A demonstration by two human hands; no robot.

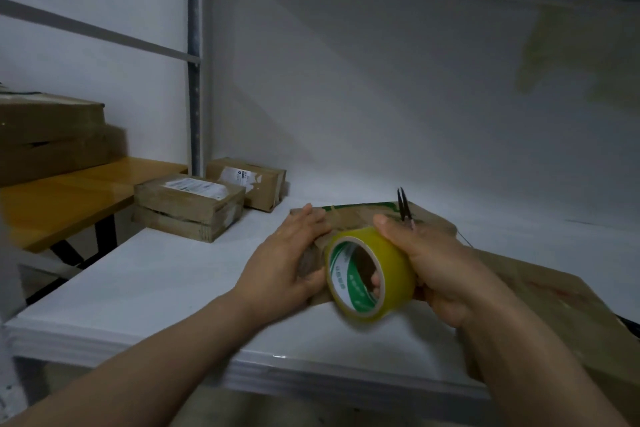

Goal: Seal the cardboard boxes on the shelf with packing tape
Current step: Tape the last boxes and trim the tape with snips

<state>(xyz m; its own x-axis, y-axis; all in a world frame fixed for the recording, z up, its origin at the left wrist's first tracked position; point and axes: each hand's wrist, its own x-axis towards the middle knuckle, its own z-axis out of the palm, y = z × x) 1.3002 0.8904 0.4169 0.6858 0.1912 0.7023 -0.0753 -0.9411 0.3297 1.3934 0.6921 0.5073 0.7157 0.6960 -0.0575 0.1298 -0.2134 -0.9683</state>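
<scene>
A flat cardboard box (353, 217) with green print lies on the white shelf (156, 288) in front of me. My left hand (289, 258) rests on the box's near left end, fingers straight along its top and thumb curled at its near edge. My right hand (429, 260) grips a roll of yellow packing tape (372, 276) with a green and white core, held just above the box. Black scissors (403, 206) stick up behind my right hand; whether that hand holds them is unclear.
Two small labelled boxes (188, 210) (251, 185) sit at the shelf's back left. A larger brown carton (554, 291) lies to the right under my forearm. Beyond the shelf post (194, 55), stacked cartons (52, 135) stand on an orange table (69, 201).
</scene>
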